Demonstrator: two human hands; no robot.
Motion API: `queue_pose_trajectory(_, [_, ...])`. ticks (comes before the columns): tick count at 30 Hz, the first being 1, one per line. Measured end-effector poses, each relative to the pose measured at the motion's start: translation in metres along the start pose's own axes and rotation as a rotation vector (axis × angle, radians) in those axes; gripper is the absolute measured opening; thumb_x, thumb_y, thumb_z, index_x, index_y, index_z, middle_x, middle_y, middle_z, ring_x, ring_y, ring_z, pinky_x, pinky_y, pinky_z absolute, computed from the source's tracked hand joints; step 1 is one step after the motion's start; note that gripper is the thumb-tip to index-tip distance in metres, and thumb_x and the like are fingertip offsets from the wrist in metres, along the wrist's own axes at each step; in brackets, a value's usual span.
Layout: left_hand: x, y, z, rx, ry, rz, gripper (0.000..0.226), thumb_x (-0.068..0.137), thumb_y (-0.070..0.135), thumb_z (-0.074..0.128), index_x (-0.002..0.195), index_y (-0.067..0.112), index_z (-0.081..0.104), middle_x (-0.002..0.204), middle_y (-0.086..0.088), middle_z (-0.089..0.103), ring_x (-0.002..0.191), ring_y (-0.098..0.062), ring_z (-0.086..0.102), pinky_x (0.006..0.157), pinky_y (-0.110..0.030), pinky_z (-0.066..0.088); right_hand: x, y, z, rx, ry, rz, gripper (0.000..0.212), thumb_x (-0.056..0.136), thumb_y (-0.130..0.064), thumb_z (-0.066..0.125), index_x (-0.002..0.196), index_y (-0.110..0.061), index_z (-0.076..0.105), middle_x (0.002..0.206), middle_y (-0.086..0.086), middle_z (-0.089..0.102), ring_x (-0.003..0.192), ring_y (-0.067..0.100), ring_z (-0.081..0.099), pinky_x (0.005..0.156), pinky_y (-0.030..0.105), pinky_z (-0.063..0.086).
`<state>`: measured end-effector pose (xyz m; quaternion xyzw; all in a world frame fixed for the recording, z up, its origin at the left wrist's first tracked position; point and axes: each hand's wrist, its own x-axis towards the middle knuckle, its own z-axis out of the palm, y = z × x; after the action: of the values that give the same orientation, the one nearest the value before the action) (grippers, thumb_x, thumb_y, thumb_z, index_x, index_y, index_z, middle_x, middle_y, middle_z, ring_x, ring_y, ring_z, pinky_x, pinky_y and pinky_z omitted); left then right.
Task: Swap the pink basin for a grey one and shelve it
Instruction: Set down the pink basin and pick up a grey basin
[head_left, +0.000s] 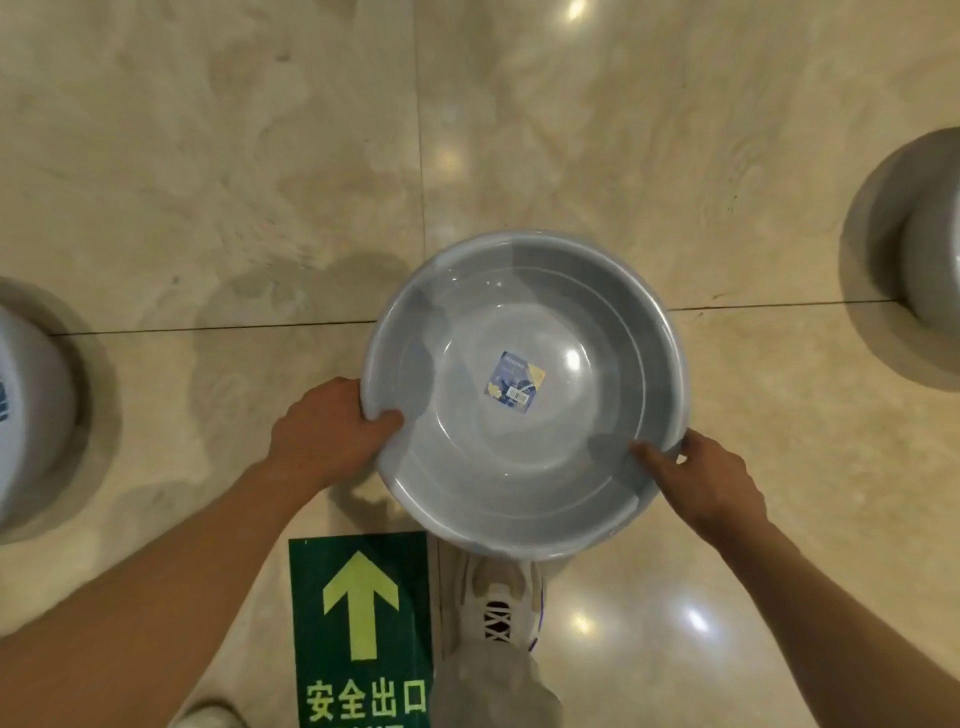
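Note:
I hold a round grey basin (524, 467) level above the floor, its open side up. A small blue label (514, 384) is stuck in the middle of its bottom. My left hand (327, 428) grips the near left rim, thumb inside the bowl. On the near right rim sits my right hand (701, 480), thumb also over the edge. No pink basin is in view.
Shiny beige floor tiles (234, 156) lie below. A green floor sticker with a yellow arrow (361, 623) lies by my feet; one pale shoe (498, 608) shows under the basin. Grey round objects stand at the left edge (31, 415) and the right edge (924, 249).

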<state>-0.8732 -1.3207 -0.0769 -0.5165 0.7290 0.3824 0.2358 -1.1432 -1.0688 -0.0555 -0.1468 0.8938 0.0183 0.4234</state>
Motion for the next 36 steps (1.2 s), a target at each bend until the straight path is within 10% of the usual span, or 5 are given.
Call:
queue_pose_trajectory(17, [-0.149,-0.106,-0.199,-0.240,0.327,-0.047,0.036,0.081,0.068,0.052,0.102,0.040,0.061,0.082,0.021,0.062,0.072,0.000,0.059,0.057,-0.023,0.043,-0.148,-0.220,-0.098,-0.166,0.197,-0.371,0.040,0.087,-0.060,0.055,0.109,-0.028,0.066,0.084,0.000,0.060,0.074,0.027,0.052,0.063,0.037,0.041])
queue_pose_trajectory(26, [-0.236,-0.329,-0.274,-0.277,0.399,-0.263,0.059,0.071,0.078,0.042,0.110,0.040,0.067,0.103,0.009,0.072,0.092,-0.023,0.069,0.082,-0.040,0.054,-0.246,-0.433,0.017,-0.363,0.121,-0.698,0.042,0.089,-0.059,0.052,0.120,-0.032,0.062,0.082,-0.007,0.056,0.076,0.023,0.052,0.059,0.034,0.036])
queue_pose_trajectory(36, [-0.183,-0.496,-0.262,-0.341,0.437,-0.377,0.051,0.072,0.082,0.047,0.097,0.040,0.062,0.072,0.021,0.052,0.065,-0.002,0.050,0.057,-0.025,0.041,-0.227,-0.540,0.183,-0.443,0.119,-0.738,0.045,0.085,-0.061,0.050,0.119,-0.034,0.061,0.083,-0.004,0.061,0.076,0.025,0.055,0.063,0.035,0.039])
